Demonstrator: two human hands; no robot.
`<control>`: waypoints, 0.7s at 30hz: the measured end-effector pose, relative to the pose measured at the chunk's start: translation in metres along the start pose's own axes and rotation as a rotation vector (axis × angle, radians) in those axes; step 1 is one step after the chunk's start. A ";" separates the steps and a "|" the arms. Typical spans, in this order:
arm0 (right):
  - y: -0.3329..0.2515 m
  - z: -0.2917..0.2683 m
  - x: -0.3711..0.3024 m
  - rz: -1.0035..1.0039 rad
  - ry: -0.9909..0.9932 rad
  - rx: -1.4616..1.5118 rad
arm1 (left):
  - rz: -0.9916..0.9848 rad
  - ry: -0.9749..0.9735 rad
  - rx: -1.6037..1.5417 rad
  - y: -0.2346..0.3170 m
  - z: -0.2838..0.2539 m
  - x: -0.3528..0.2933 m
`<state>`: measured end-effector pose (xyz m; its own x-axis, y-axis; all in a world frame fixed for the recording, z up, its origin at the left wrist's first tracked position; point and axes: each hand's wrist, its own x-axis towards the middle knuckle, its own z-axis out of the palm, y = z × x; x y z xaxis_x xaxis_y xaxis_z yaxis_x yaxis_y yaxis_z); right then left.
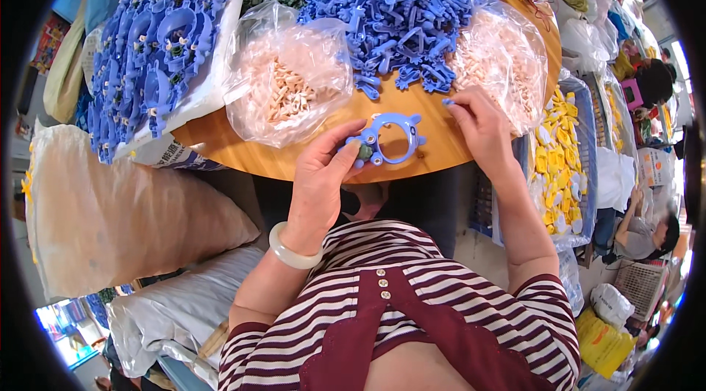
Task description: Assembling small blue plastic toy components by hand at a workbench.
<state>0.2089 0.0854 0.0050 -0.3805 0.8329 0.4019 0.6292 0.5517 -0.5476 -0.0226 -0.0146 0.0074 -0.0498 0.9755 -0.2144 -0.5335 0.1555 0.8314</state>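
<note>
Between the thumb and fingers of my left hand (318, 163) is a blue plastic ring-shaped toy part (377, 135), held above the table's near edge. A dark green piece (365, 151) sits on its near left side, partly under my thumb. My right hand (482, 126) is raised to the right of the ring, apart from it. Its thumb and fingertips pinch a small blue piece (447, 101), too small to make out in kind. Just beyond that hand lies a clear bag of small pale peach parts (507, 60).
A heap of blue plastic parts (397, 16) covers the far side of the wooden table (254, 159). Another clear bag of peach parts (290, 93) stands left of it. Rows of blue assemblies (158, 45) lie far left. A crate of yellow parts (559, 163) stands right; a bulky sack (132, 207) left.
</note>
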 end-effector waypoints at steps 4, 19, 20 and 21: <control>-0.025 -0.009 0.002 0.260 0.000 0.650 | 0.023 -0.014 -0.004 -0.003 -0.001 0.001; -0.066 0.003 -0.012 -0.059 -0.275 0.744 | 0.123 -0.016 0.138 -0.013 -0.002 -0.004; -0.067 0.004 -0.011 -0.058 -0.278 0.743 | 0.122 -0.015 0.136 -0.013 -0.002 -0.003; -0.068 0.006 -0.011 -0.086 -0.244 0.686 | 0.128 -0.012 0.142 -0.013 -0.001 -0.003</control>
<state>0.1665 0.0395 0.0337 -0.6003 0.7271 0.3332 0.0547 0.4529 -0.8899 -0.0162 -0.0200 -0.0035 -0.0995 0.9903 -0.0968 -0.3990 0.0494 0.9156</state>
